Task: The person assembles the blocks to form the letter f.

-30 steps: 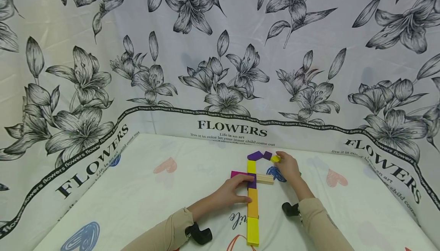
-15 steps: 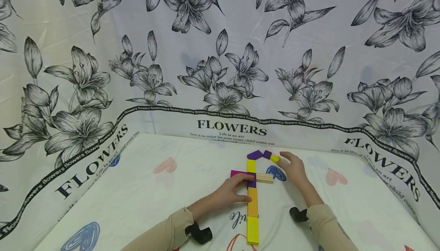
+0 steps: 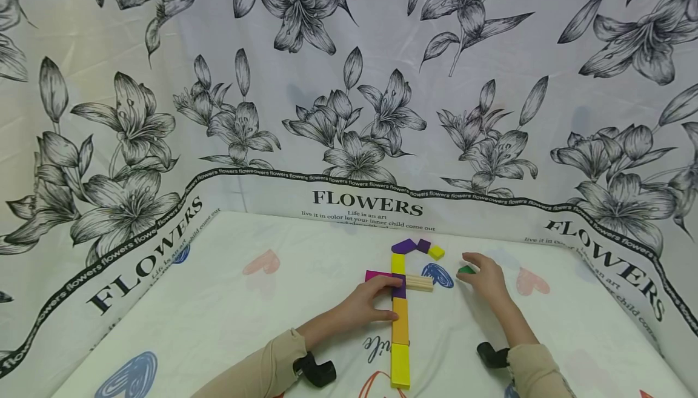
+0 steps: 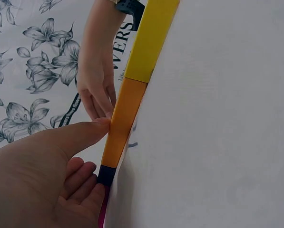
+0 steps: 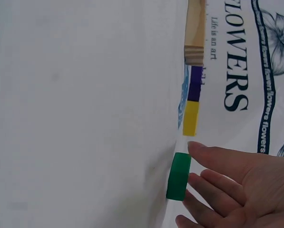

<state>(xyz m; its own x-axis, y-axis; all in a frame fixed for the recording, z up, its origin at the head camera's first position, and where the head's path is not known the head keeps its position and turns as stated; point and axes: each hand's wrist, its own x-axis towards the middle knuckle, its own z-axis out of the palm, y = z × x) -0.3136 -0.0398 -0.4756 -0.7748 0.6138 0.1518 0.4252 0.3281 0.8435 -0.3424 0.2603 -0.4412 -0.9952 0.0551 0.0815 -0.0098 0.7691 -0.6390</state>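
Note:
In the head view, a line of blocks runs toward me: a yellow one (image 3: 400, 366), an orange one (image 3: 400, 325), a purple one (image 3: 402, 289) and a smaller yellow one (image 3: 398, 263). My left hand (image 3: 361, 303) rests against this line, thumb at the orange block's side and a fingertip on the purple one. A magenta block (image 3: 373, 275) sticks out left, partly under the fingers. To the right, my right hand (image 3: 489, 278) has its thumb and fingers spread around a green block (image 5: 178, 176), fingertips close beside it in the right wrist view.
Beyond the line's far end lie a purple pointed block (image 3: 404, 246), a small purple block (image 3: 423, 246) and a yellow block (image 3: 436, 252). Ribbed plain-wood pieces (image 3: 419, 283) extend right of the line. A flower-printed curtain (image 3: 360, 113) stands behind the printed tablecloth (image 3: 218, 265).
My right hand has let go of the yellow block at the far end and moved right and nearer to the green block. My left hand has stayed in place.

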